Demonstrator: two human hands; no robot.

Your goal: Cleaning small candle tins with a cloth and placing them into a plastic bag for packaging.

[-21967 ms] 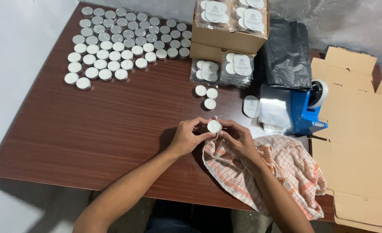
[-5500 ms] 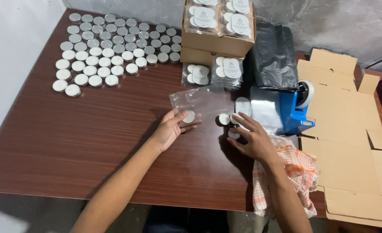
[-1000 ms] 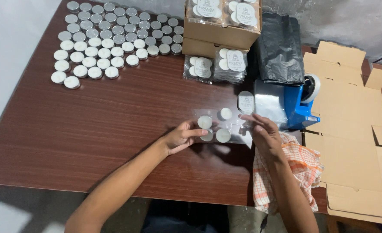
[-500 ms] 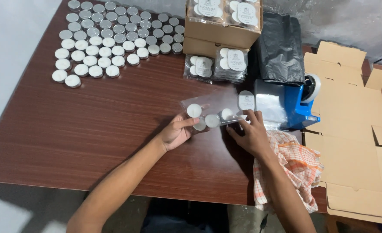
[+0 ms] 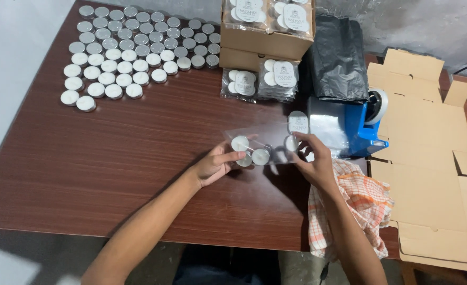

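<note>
Hands share one clear bag (image 5: 262, 142) near the table's (image 5: 112, 174) right edge: left hand (image 5: 215, 164) pinches its candle-filled end level, right hand (image 5: 310, 158) grips the mouth

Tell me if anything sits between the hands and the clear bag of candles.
Nothing visible does. The left hand and right hand both already hold the clear bag, one at each end, with small white candles inside it.

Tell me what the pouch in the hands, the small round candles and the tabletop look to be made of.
Pouch: thin clear plastic film, glossy; candles show through it.
Candles: likely white wax in shallow silvery metal cups; matte tops, grey rims.
Tabletop: reddish-brown wood-grain surface, perhaps laminate; faint sheen.
</note>
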